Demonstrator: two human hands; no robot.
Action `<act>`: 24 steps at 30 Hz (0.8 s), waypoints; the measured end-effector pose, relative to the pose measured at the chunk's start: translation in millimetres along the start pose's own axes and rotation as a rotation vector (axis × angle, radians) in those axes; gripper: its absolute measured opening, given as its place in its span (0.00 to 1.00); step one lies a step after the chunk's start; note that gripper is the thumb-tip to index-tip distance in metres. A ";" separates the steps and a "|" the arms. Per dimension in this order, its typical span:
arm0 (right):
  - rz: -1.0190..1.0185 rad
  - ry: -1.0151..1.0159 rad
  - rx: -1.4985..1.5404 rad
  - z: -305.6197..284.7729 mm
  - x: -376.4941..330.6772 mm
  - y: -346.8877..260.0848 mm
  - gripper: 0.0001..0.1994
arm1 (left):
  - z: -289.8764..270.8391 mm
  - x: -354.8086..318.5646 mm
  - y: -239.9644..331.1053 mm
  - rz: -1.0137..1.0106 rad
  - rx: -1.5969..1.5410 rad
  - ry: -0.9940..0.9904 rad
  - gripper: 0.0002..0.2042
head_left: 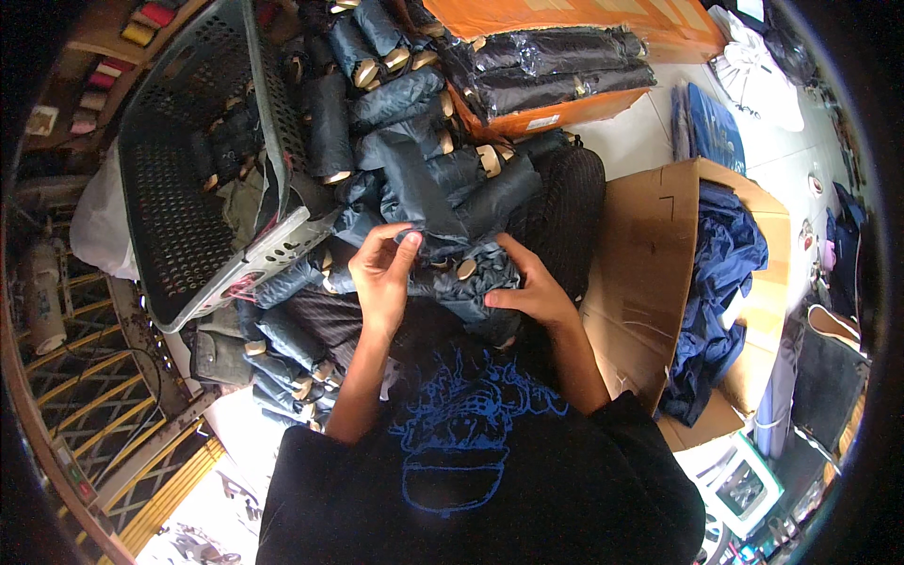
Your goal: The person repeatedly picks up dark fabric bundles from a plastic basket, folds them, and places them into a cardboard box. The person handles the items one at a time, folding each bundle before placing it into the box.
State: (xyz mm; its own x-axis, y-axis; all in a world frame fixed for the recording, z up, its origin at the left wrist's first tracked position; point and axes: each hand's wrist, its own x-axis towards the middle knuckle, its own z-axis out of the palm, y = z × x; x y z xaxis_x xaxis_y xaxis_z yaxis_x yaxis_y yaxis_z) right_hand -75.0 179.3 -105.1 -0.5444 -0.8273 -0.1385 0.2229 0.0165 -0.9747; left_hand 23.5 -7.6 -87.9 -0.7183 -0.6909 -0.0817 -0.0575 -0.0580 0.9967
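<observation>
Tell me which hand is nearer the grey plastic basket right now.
Left. The left hand pinches dark fabric just beside the grey plastic basket's lower corner; the right hand grips the rolled dark umbrella farther away, on the side facing the cardboard box.

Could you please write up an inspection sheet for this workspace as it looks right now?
Surface: person's lap, covered by a heap of rolled dark umbrellas.
Job's things: folded dark blue umbrella with a tan handle end, held over the lap.
Clutter: tipped grey plastic basket with a few umbrellas inside; orange box topped with bagged umbrellas; open cardboard box holding blue fabric.
Hands: left hand pinches the umbrella's fabric; right hand grips its other side.
Cables: nothing seen.
Surroundings: thread spools at upper left, yellow metal grating at left, pale tiled floor.
</observation>
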 end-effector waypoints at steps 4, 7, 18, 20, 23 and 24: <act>-0.220 -0.016 -0.237 2.0 8.3 -20.0 0.32 | 6.2 9.0 4.5 0.166 0.211 -0.083 0.06; -0.248 0.020 -0.324 6.2 10.8 -25.2 0.29 | 2.1 14.0 1.3 0.237 0.209 -0.184 0.06; -0.127 0.433 -0.241 29.6 8.5 -22.0 0.22 | 10.1 -13.8 2.2 -0.036 0.021 -0.141 0.02; -0.193 0.457 -0.344 34.7 10.2 -21.1 0.22 | 16.3 -21.8 0.6 -0.036 -0.030 -0.028 0.01; -0.234 0.446 -0.467 41.6 10.8 -25.0 0.23 | 22.9 -28.6 -2.4 0.032 -0.112 0.139 0.01; -0.241 0.461 -0.495 43.0 10.8 -23.3 0.22 | 25.4 -29.7 -0.6 0.101 -0.010 0.137 0.01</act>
State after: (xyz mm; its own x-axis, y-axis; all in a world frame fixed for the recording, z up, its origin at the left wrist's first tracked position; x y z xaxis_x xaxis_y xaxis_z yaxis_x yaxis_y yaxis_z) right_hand -51.3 145.9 -76.4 -0.8430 -0.5203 0.1368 -0.2795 0.2063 -0.9377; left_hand 27.3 31.3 -86.0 -0.6184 -0.7856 0.0183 0.0172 0.0098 0.9998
